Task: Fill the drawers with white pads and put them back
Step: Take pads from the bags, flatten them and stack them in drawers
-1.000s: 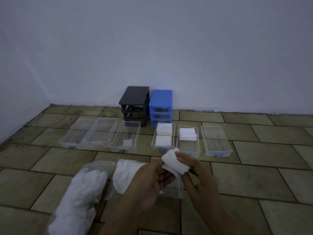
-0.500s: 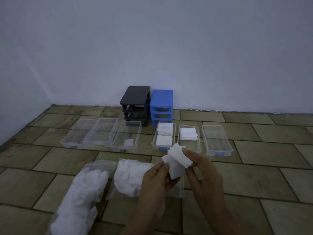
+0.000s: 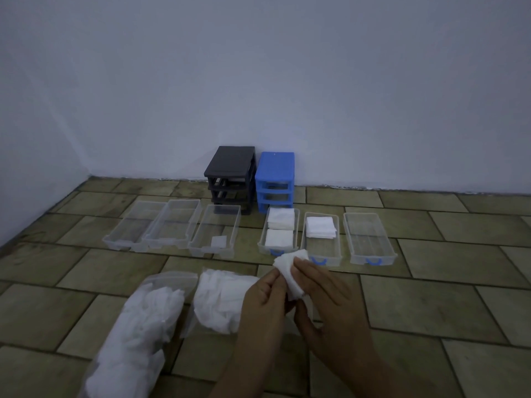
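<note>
Brown floor tiles carry six clear plastic drawers before a black frame and a blue frame. Above them, the left hand and right hand pinch a small stack of white square pads, fingers curled round it.

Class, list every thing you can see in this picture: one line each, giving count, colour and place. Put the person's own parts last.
Drawer frames: 2, black and blue, side by side at the wall.
Drawers: 6, clear, in a row on the floor before the frames.
Pad stacks: 3, white, two in the fourth drawer, one in the fifth.
Bags of pads: 2, clear with white filling, near floor, left and centre.
Held pads: one bunch, white, between both hands.
Floor: tan tiles.
Hands: left hand, right hand, pinching the bunch.
</note>
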